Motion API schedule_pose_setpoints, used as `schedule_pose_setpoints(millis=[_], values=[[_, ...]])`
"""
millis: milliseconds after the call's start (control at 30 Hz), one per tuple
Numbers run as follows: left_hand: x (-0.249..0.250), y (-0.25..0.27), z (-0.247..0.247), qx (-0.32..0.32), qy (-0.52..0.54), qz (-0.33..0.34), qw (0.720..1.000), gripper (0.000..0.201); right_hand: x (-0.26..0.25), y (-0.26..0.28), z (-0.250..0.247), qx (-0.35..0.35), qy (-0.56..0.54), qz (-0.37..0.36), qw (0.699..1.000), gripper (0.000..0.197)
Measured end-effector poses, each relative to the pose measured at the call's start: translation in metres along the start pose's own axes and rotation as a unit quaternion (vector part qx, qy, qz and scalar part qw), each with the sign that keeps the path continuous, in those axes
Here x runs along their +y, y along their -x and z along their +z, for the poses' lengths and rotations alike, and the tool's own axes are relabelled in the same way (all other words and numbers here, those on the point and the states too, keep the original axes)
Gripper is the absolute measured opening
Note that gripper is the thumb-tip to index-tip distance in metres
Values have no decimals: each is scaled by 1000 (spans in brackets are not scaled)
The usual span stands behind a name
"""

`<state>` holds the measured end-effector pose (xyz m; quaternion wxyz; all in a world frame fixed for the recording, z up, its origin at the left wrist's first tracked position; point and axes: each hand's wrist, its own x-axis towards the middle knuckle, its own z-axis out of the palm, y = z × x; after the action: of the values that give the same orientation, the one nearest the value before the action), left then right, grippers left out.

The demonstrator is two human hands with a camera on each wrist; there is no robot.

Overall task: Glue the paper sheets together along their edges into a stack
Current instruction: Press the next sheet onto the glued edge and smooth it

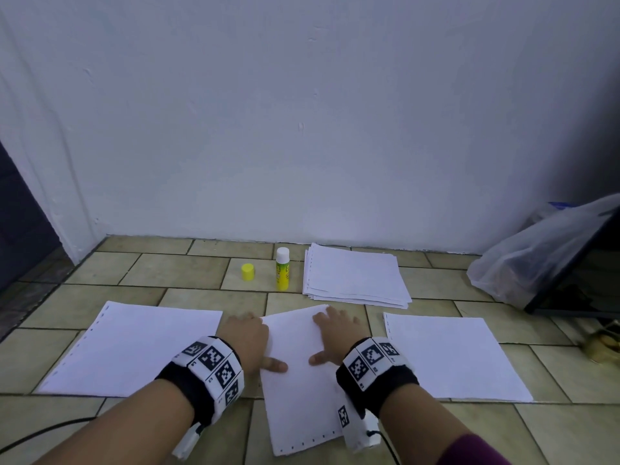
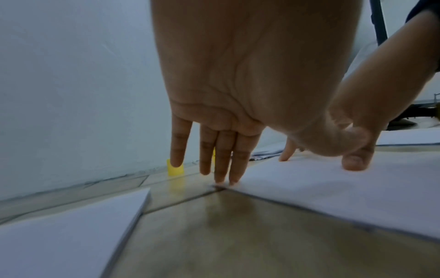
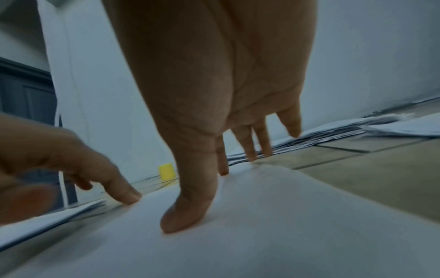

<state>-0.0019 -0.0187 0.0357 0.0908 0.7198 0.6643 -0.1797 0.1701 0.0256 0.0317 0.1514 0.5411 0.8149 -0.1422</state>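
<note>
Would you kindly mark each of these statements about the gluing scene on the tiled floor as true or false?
1. Both hands press flat on the middle white paper sheet. True: the left hand and the right hand rest on it with straight fingers.
2. The yellow-and-white glue stick lies on its side. False: it stands upright.
3. The small yellow round cap sits on the floor, off the glue stick. True.
4. The loose stack of white paper sheets lies left of the glue stick. False: it lies to its right.
5. The left hand has the cap in its grip. False: it holds nothing.
</note>
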Motion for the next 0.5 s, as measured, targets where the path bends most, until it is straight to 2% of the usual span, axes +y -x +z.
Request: schedule_pose_setpoints(millis=[100, 200, 267, 333, 433, 500], values=[[3, 1, -8, 18, -32, -15, 999, 66, -12, 3, -2, 2, 60, 12, 998, 79], [5, 4, -4, 35, 20, 19, 999, 54, -26, 1, 1, 3, 86, -8, 996, 65], [4, 8, -1, 21, 70, 49, 996, 53, -35, 1, 4, 4, 60, -22, 998, 56], [2, 12, -2, 18, 56, 57, 997, 50, -43, 0, 7, 4, 19, -32, 999, 52], [1, 13, -3, 33, 10, 44, 998, 50, -54, -3, 13, -3, -22, -42, 999, 55], [1, 11, 1, 25, 20, 29, 999, 60, -59, -5, 16, -16, -27, -47, 998, 63]])
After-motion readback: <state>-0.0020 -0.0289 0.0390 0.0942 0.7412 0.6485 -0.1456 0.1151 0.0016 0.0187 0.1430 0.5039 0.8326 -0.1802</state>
